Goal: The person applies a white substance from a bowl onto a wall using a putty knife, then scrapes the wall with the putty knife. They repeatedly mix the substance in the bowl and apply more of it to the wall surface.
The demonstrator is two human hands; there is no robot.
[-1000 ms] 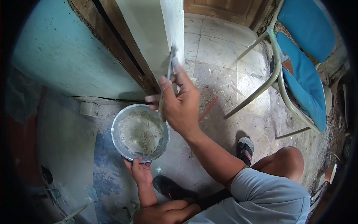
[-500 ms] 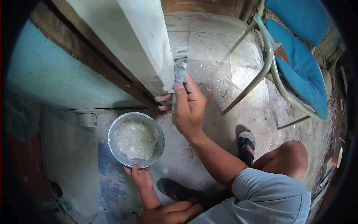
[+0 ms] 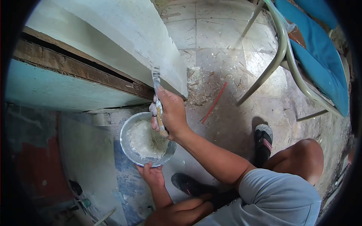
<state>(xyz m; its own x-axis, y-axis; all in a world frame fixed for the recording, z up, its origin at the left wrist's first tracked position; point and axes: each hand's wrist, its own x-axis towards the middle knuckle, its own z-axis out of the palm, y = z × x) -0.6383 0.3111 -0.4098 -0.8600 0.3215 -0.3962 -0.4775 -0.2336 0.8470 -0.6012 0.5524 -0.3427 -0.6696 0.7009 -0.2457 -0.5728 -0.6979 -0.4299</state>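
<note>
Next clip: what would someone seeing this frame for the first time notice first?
At centre, the right hand grips a putty knife, its blade up at the lower edge of a white-plastered wall corner. Just below, the left hand holds a metal bowl of pale filler by its near rim. A blue chair stands at upper right on the littered floor.

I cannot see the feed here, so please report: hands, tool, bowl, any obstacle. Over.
Right hand gripping grey metal putty knife, blade at white wall panel lower edge. Left hand holding round metal bowl of pale filler by rim. Nothing in the way.
</note>
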